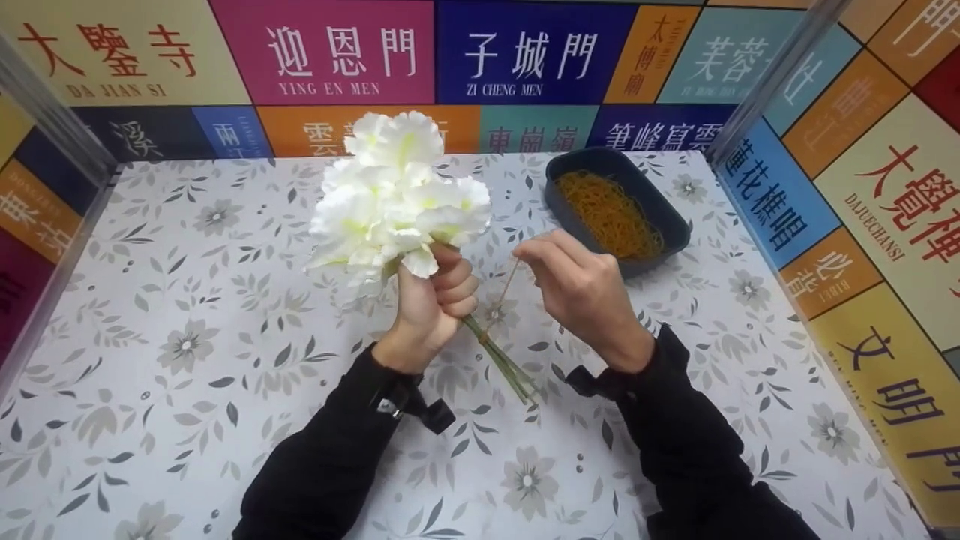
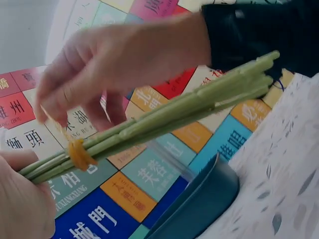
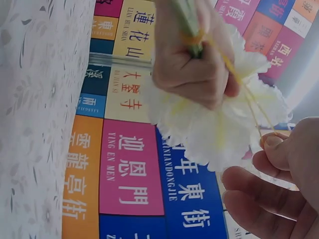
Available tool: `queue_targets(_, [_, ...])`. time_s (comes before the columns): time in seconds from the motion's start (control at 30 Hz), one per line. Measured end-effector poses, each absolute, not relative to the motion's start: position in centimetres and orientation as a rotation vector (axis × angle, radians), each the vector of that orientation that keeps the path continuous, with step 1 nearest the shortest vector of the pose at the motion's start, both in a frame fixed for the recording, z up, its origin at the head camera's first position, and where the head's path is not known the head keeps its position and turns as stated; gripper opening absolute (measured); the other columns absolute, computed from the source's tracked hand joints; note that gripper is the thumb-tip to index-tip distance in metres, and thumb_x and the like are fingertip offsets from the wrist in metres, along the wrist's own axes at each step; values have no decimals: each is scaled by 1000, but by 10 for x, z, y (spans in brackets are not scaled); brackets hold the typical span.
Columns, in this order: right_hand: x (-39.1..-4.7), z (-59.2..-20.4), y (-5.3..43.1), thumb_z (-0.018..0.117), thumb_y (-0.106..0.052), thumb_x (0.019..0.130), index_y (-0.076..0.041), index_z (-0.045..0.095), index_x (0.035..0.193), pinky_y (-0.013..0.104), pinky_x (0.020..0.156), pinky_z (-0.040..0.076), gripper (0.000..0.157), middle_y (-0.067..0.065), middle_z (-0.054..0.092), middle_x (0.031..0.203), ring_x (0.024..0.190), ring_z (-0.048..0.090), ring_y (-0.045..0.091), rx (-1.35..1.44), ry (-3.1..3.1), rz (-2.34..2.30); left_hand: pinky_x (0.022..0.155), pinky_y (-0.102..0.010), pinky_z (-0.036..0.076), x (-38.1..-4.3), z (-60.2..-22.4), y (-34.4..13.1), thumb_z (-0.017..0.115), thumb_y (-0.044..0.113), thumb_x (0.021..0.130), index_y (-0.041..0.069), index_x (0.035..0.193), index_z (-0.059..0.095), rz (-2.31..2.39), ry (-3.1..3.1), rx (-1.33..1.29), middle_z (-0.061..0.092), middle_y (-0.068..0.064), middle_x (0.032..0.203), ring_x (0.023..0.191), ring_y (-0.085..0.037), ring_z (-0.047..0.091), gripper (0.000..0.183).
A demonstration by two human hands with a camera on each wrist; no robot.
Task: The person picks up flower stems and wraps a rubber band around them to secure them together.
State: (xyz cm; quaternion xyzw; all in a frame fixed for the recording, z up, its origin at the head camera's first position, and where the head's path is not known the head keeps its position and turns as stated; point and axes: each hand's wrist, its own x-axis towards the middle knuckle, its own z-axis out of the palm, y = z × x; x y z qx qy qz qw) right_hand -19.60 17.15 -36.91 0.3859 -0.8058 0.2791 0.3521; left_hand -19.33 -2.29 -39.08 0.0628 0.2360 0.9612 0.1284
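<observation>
A bunch of white artificial flowers (image 1: pixel 397 195) is held up by my left hand (image 1: pixel 435 296), whose fingers curl round the stems just under the blooms. Below that fist the green stems (image 2: pixel 164 117) stick out together, pointing down and right in the head view. A yellow-orange rubber band (image 2: pixel 79 154) is wrapped round them close to the left hand. My right hand (image 1: pixel 589 289) pinches a loop of this band between thumb and forefinger, stretching it away from the stems. In the right wrist view the stretched loop shows as two thin strands running to the right hand's fingertips (image 3: pixel 273 142).
A dark blue-grey tub (image 1: pixel 559 195) full of rubber bands (image 1: pixel 611 217) stands at the back right, just behind the right hand. The floral-patterned table (image 1: pixel 180 450) is bounded by coloured panels (image 1: pixel 345 52) with Chinese lettering at the back and sides.
</observation>
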Motion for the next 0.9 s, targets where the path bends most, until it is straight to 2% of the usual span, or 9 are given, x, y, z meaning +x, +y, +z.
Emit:
queue_targets(0.1, [-209,-378,174,62,-5,99,-5,72,101,27,60,56,10,4,68,94,70,64,13,985,-2116,760,41,-15,8,-192,-388,-23,55,14,75,15,59,45,2776,587,113,25,10,49,44,-3,14,19])
queue_targets(0.27, [-225,-395,174,61,-9,100,-7,72,101,27,57,52,11,3,67,92,69,60,13,1002,-2161,795,39,-17,9,-192,-385,-23,36,9,87,16,56,41,2779,545,22,26,10,47,43,-4,14,32])
queue_targets(0.53, [-233,-423,160,65,-11,98,-9,72,100,28,65,56,7,1,68,92,77,66,13,1092,-2201,765,38,-17,10,-190,-381,-30,45,10,82,19,53,32,2889,394,19,25,10,46,43,-4,13,32])
queue_targets(0.67, [-229,-433,150,65,-11,98,-10,72,101,26,65,56,8,0,68,91,76,66,13,1152,-2213,729,37,-17,10,-192,-377,-36,47,9,80,18,54,33,2952,326,53,23,9,47,44,-4,13,31])
queue_targets(0.83, [-221,-442,139,65,-6,96,-10,73,101,24,64,57,10,0,67,90,74,66,13,1222,-2212,732,38,-17,8,-194,-373,-42,46,9,79,19,56,25,3015,245,65,16,9,50,44,-4,10,33])
queue_targets(0.9, [-216,-445,135,61,-3,95,-9,72,101,24,60,55,14,0,66,91,72,64,13,1246,-2209,724,39,-17,8,-196,-372,-44,45,8,78,18,57,21,3043,213,48,15,8,51,45,-4,9,33])
